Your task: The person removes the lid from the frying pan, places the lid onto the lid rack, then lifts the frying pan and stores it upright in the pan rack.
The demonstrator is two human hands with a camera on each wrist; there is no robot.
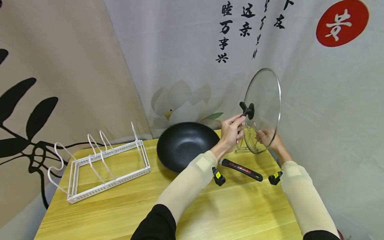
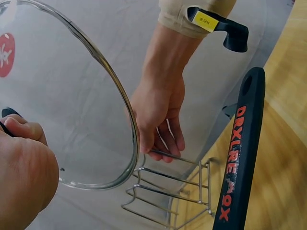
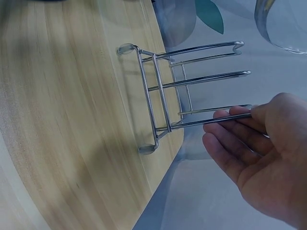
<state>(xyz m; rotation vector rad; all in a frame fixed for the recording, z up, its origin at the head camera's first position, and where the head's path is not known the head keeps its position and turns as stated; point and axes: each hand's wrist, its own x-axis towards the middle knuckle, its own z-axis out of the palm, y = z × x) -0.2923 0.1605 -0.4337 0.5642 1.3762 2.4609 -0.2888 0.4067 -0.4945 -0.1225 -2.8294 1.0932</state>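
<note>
My left hand point(image 1: 232, 133) grips the black knob point(image 1: 247, 110) of a glass pot lid point(image 1: 267, 90), which stands upright on edge in the air, its metal rim toward the right. Behind the lid's lower part is a small wire rack point(image 3: 163, 91) of shiny metal, at the table's back right corner. In the right wrist view the thumb and fingers of my right hand point(image 3: 278, 158) pinch the rack's end wire loop. Through the glass, part of the right hand point(image 1: 267, 137) shows in the head view.
A black wok point(image 1: 187, 145) sits at the back middle of the wooden table point(image 1: 240, 213), its handle point(image 1: 242, 170) pointing right, under my forearms. To the left lies a white rack point(image 1: 109, 181) with several upright loops. A printed curtain point(image 1: 186, 40) hangs behind the table.
</note>
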